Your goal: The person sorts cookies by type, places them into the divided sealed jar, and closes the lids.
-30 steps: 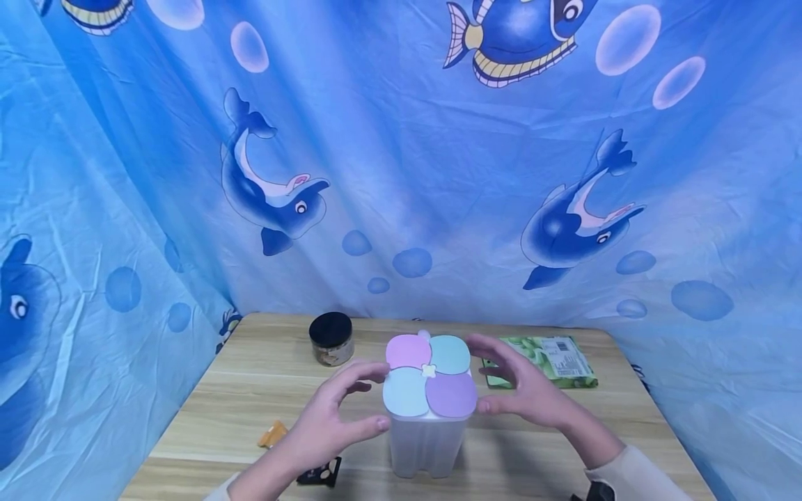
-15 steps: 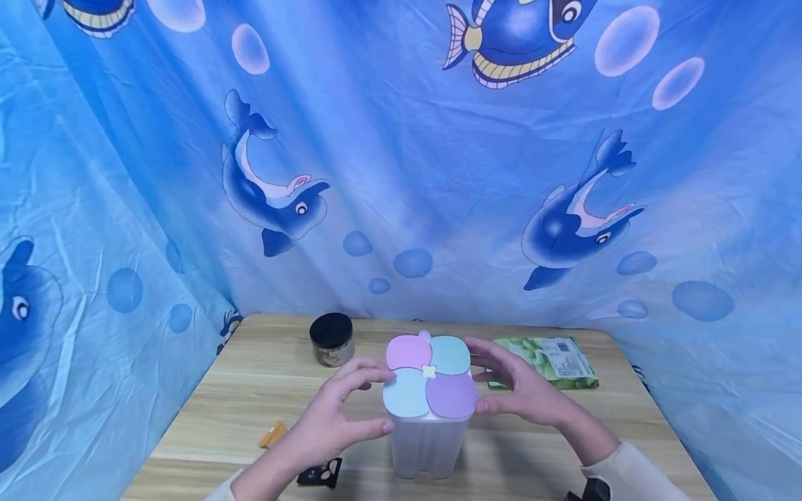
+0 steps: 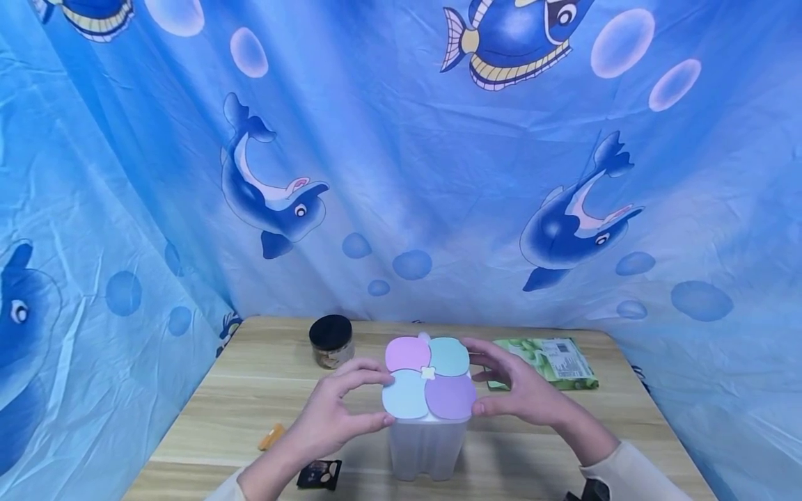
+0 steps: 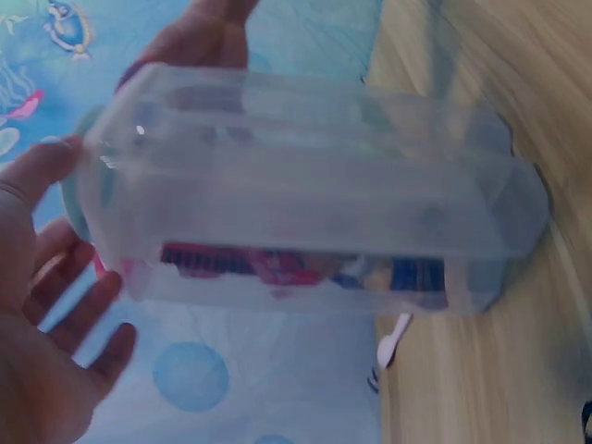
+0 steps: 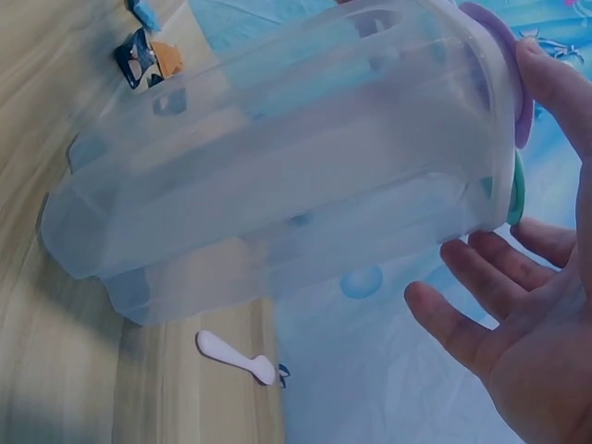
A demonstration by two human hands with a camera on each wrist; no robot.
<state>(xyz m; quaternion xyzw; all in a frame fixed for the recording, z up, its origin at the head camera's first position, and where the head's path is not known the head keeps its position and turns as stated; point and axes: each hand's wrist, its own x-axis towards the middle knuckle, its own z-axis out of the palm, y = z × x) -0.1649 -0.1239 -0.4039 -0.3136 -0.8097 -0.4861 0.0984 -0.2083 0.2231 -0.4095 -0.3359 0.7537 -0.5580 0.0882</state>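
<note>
A tall, translucent plastic storage box stands upright on the wooden table, topped by a flower-shaped lid with pink, green, pale blue and purple petals. Through its wall, the left wrist view shows red and blue packets inside. My left hand has its thumb and index fingertips at the pale blue petal's edge, the other fingers loosely spread. On the opposite side, my right hand touches the lid's edge with the thumb at the purple petal and fingertips by the green one; its remaining fingers extend below the rim.
A jar with a black lid stands at the back left, and a green bag lies at the back right. An orange packet and a black packet are near the left forearm. Behind the box lies a white spoon.
Both hands have drawn slightly inward, bringing their fingertips to the lid's edges. The box and the other items on the table stay where they were.
</note>
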